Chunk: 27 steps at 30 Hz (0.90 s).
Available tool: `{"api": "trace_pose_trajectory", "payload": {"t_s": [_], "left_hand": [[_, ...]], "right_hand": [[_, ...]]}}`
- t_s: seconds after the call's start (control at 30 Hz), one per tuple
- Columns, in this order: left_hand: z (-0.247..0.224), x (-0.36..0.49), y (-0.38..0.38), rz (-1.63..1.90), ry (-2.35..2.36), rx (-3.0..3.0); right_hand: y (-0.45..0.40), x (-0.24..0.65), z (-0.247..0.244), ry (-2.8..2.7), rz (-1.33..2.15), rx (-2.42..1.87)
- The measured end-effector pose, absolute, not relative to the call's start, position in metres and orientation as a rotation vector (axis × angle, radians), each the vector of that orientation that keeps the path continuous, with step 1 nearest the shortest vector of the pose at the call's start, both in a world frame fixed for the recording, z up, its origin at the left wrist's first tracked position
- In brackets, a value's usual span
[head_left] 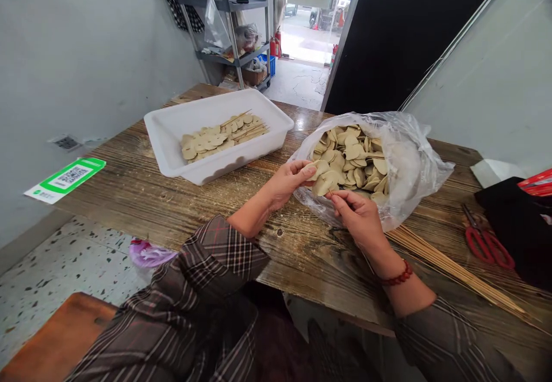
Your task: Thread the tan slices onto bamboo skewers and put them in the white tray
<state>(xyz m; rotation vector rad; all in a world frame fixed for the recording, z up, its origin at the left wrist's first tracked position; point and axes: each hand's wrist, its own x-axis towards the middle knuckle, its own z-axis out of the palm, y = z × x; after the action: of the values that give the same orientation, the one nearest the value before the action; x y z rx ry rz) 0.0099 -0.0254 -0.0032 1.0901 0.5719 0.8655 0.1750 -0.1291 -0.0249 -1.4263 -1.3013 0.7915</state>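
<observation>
My left hand [291, 183] is closed on thin, round beige slices [325, 183] at the near rim of a clear plastic bag [407, 157]. A heap of the same slices [351, 155] fills the bag's opening. My right hand [357, 214] pinches a thin wooden skewer [331, 191] close to its end, where it meets the slices in my left hand. Most of that skewer is hidden by the hand and slices. Left of the bag stands a white plastic tub [172, 166] with skewered slices [211, 140] lying inside.
A bundle of bare skewers [457, 267] lies to the right, near red-handled scissors [487, 245] and a black cloth or bag [517, 232]. A green QR-code card [66, 179] rests at the left table edge. Behind the wooden table [207, 215] is a grey cart [237, 5].
</observation>
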Motion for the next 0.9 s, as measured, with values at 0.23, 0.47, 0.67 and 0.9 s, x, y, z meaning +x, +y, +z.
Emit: {"api": "trace_pose_trajectory", "payload": {"t_s": [0.23, 0.47, 0.67, 0.9], "left_hand": [[0.000, 0.008, -0.027, 0.823, 0.590, 1.033], [-0.003, 0.004, -0.024, 0.746, 0.625, 0.988], [-0.005, 0.006, -0.025, 0.744, 0.520, 0.899], [-0.008, 0.010, -0.023, 0.798, 0.499, 0.814]], "right_hand": [[-0.129, 0.174, -0.024, -1.303, 0.827, -1.419], [-0.131, 0.172, -0.020, -1.352, 0.801, -1.432], [-0.133, 0.172, -0.018, -1.376, 0.691, -1.454], [-0.135, 0.167, -0.013, -1.375, 0.678, -1.445]]}}
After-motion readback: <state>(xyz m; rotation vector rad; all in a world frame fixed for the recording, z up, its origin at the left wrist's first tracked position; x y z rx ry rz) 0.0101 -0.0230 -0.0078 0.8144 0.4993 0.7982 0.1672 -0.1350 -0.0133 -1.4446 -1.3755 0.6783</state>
